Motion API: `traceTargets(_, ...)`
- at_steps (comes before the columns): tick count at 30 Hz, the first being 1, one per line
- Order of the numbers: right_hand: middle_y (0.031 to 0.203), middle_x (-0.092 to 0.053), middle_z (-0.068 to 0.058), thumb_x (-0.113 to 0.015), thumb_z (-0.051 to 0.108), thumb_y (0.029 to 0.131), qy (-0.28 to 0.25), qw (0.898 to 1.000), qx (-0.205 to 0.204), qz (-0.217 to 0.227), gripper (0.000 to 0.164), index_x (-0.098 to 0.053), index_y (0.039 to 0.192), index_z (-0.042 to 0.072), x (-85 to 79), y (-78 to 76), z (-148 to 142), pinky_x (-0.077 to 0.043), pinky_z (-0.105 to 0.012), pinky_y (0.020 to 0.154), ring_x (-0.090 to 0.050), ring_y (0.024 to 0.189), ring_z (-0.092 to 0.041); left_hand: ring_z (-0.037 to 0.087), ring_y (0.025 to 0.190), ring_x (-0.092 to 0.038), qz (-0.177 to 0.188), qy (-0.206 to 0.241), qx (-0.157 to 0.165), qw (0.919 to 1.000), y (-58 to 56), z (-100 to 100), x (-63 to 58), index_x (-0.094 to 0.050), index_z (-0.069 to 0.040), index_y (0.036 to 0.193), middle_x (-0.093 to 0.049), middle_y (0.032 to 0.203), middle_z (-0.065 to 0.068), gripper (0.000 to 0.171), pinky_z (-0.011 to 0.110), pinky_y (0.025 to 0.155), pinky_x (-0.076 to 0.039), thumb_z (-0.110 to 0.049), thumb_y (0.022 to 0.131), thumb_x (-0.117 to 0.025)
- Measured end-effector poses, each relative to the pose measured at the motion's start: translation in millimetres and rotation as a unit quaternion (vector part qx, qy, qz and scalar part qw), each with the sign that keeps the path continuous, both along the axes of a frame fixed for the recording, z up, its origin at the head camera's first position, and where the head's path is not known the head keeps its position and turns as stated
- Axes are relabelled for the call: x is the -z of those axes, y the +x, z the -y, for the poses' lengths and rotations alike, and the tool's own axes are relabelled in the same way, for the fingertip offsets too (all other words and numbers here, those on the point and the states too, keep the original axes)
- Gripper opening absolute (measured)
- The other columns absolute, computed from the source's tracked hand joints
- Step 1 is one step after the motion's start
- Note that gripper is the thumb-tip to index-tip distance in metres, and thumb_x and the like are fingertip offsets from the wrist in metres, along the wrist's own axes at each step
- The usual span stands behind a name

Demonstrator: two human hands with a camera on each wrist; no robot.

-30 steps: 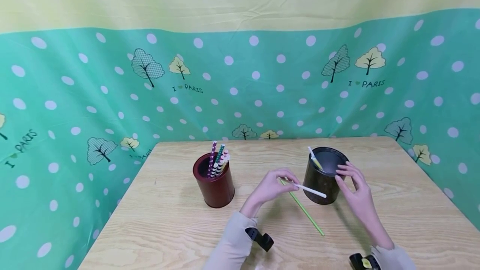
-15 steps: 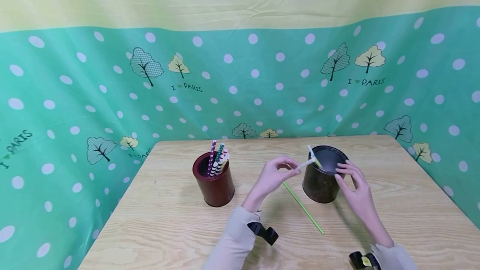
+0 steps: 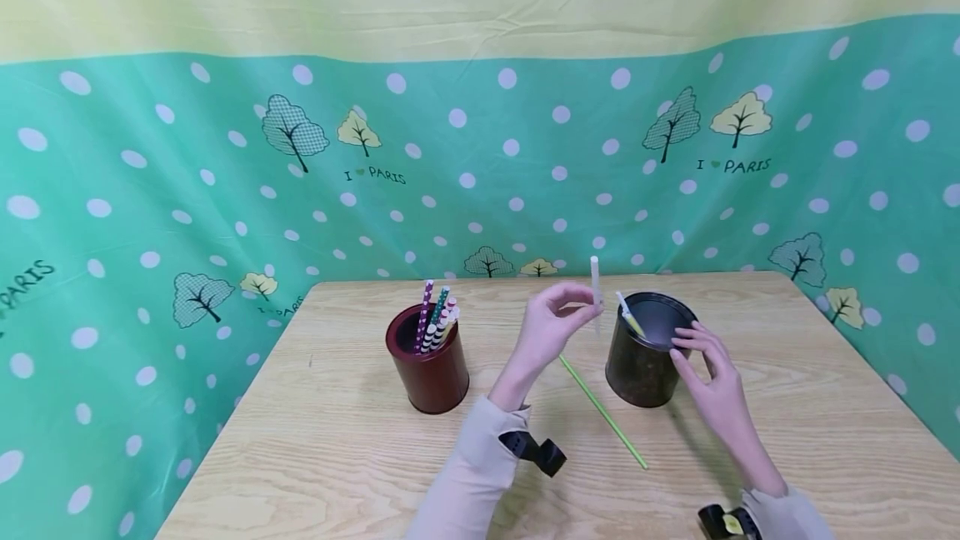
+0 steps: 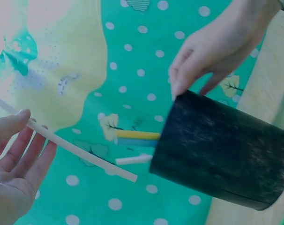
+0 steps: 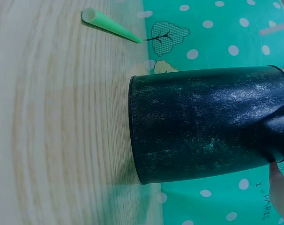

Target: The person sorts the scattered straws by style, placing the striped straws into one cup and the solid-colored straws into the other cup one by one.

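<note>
Between thumb and fingertips, my left hand (image 3: 549, 325) pinches a white drinking straw (image 3: 596, 277), held nearly upright just left of the black can (image 3: 636, 375). In the left wrist view, the straw (image 4: 90, 155) has its lower end apart from the can's mouth. My right hand (image 3: 716, 382) grips the can's rim at its right side, fingers over the edge and thumb lower. A few straws (image 4: 136, 135), yellow, bluish and white, stick out of the can. A green straw (image 3: 606, 417) lies on the table between my hands.
A dark red can (image 3: 435, 382) stands to the left, with several patterned straws (image 3: 437, 323) leaning in it. Both cans rest on a light wooden table (image 3: 315, 440). A green dotted curtain (image 3: 517, 173) hangs behind it.
My left hand has risen a little and turned the white straw from lying level, pointing right, to nearly upright. My right hand and the black can have stayed in place.
</note>
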State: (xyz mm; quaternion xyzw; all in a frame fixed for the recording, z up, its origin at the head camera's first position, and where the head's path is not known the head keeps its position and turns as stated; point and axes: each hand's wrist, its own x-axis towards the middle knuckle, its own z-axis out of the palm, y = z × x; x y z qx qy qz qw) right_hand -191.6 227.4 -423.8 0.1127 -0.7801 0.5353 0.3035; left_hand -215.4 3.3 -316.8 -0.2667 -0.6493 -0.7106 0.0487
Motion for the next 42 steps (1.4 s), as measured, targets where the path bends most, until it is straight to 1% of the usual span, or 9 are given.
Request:
traceTargets(5,0.113,-0.052,-0.003,-0.057,-0.006,0.08,-0.007,1.0,-0.007,-0.009,0.019,-0.058,0.099,-0.008,4.8,-1.6,-3,-0.024,-0.016,0.099,-0.032,0.124,-0.015,0.012,0.085,-0.059,-0.035,0.037,-0.001,0.9987,-1.1,-2,-11.7,-0.056,0.014,0.093,-0.058,0.093,0.026,0.015,0.03,0.078,-0.048,0.008,0.079,-0.057)
traceTargets(10,0.114,-0.051,-0.003,-0.057,-0.002,0.082,0.007,1.0,-0.01,-0.013,0.019,-0.058,0.1,-0.007,8.3,-3.4,-6,-0.024,-0.015,0.099,-0.031,0.124,-0.015,0.023,0.09,-0.06,-0.057,0.072,0.0,0.9957,-10.2,-9,-10.2,-0.056,0.013,0.092,-0.059,0.094,0.024,0.015,0.032,0.08,-0.047,0.005,0.079,-0.058)
traceTargets(18,0.118,-0.051,-0.007,-0.057,0.0,0.083,0.003,0.999,-0.03,-0.031,0.022,-0.059,0.104,-0.003,32.7,-17.3,-19,-0.021,-0.018,0.101,-0.029,0.126,-0.017,0.023,0.09,-0.06,-0.047,0.099,0.005,0.994,-19.4,-22,-4.5,-0.056,0.013,0.095,-0.057,0.097,0.03,0.018,0.033,0.081,-0.047,0.005,0.079,-0.059)
traceTargets(22,0.118,-0.051,-0.008,-0.058,0.0,0.082,0.006,0.999,-0.027,-0.033,0.022,-0.059,0.103,-0.003,30.7,-15.3,-16,-0.022,-0.018,0.101,-0.03,0.126,-0.017,0.018,0.088,-0.06,-0.027,0.108,0.009,0.9937,-20.5,-29,-4.0,-0.054,0.016,0.096,-0.057,0.098,0.032,0.019,0.031,0.081,-0.046,0.008,0.079,-0.057)
traceTargets(25,0.116,-0.051,-0.009,-0.058,-0.001,0.082,0.001,1.0,-0.021,-0.016,0.02,-0.058,0.101,-0.007,18.9,-8.4,-10,-0.023,-0.017,0.1,-0.03,0.125,-0.017,0.016,0.088,-0.061,-0.012,0.096,0.004,0.9953,-17.6,-33,-6.0,-0.053,0.017,0.097,-0.057,0.098,0.031,0.019,0.029,0.081,-0.046,0.008,0.08,-0.056)
traceTargets(28,0.114,-0.051,-0.006,-0.058,-0.001,0.081,0.007,1.0,-0.011,-0.008,0.02,-0.058,0.1,-0.007,12.4,-4.7,-7,-0.024,-0.016,0.099,-0.031,0.125,-0.015,0.023,0.089,-0.061,-0.002,0.076,-0.001,0.9971,-14.8,-36,-6.7,-0.054,0.017,0.097,-0.058,0.098,0.031,0.019,0.027,0.08,-0.046,0.008,0.08,-0.056)
traceTargets(35,0.113,-0.052,-0.004,-0.057,-0.008,0.079,-0.005,1.0,-0.01,-0.009,0.02,-0.058,0.099,-0.01,5.9,-3.3,-3,-0.024,-0.015,0.098,-0.032,0.124,-0.016,0.021,0.09,-0.061,0.003,0.05,-0.008,0.9987,-18.8,-41,3.4,-0.059,0.014,0.099,-0.06,0.097,0.027,0.02,0.023,0.079,-0.046,0.004,0.081,-0.057)
traceTargets(38,0.113,-0.052,-0.006,-0.057,-0.007,0.079,-0.006,1.0,-0.014,-0.019,0.02,-0.058,0.1,-0.009,9.5,-5.2,-5,-0.024,-0.016,0.099,-0.033,0.124,-0.017,0.021,0.093,-0.061,0.014,0.035,-0.011,0.9992,-28.3,-44,15.9,-0.06,0.012,0.102,-0.061,0.099,0.024,0.022,0.022,0.079,-0.046,0.001,0.082,-0.057)
traceTargets(42,0.116,-0.052,-0.004,-0.058,-0.002,0.081,-0.004,0.999,-0.022,-0.028,0.021,-0.059,0.102,-0.005,18.6,-9.9,-10,-0.023,-0.017,0.1,-0.031,0.125,-0.016,0.013,0.093,-0.06,0.025,0.0,-0.032,0.9992,-40.0,-46,32.3,-0.062,0.005,0.104,-0.063,0.101,0.016,0.024,0.019,0.079,-0.045,-0.007,0.084,-0.058)
